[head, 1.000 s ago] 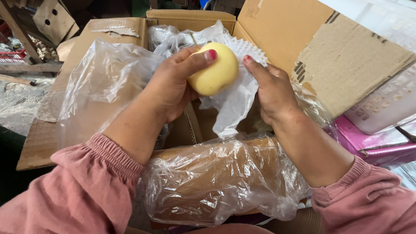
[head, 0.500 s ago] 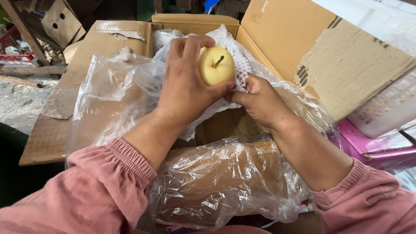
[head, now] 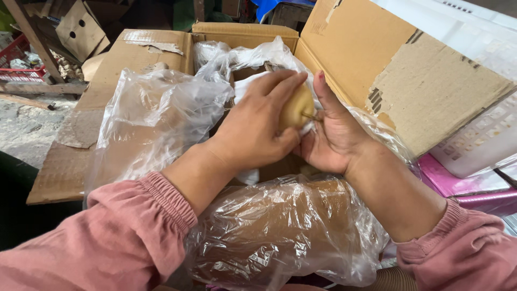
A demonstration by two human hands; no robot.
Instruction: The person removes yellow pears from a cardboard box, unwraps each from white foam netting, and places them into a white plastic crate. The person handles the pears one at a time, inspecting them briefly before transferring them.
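A yellow pear [head: 296,110] with a short stem is held between both hands above an open cardboard box [head: 344,48]. My left hand [head: 256,129] wraps over the fruit from the left, fingers across its top. My right hand [head: 334,134] cups it from the right, palm turned toward me, thumb raised beside the stem. A piece of white foam wrap [head: 250,83] shows just behind the fingers. The box is lined with clear plastic sheeting [head: 156,118] that spills over its sides and front.
The box's right flap [head: 431,81] stands up, torn on its face. To the right lie a white plastic crate [head: 484,140] and pink containers [head: 463,186]. More cardboard [head: 81,29] and a red crate [head: 21,59] sit at the far left.
The pear was turned in my hands, from smooth side up to stem pointing right. My left hand slid over its top and my right hand opened its palm toward me.
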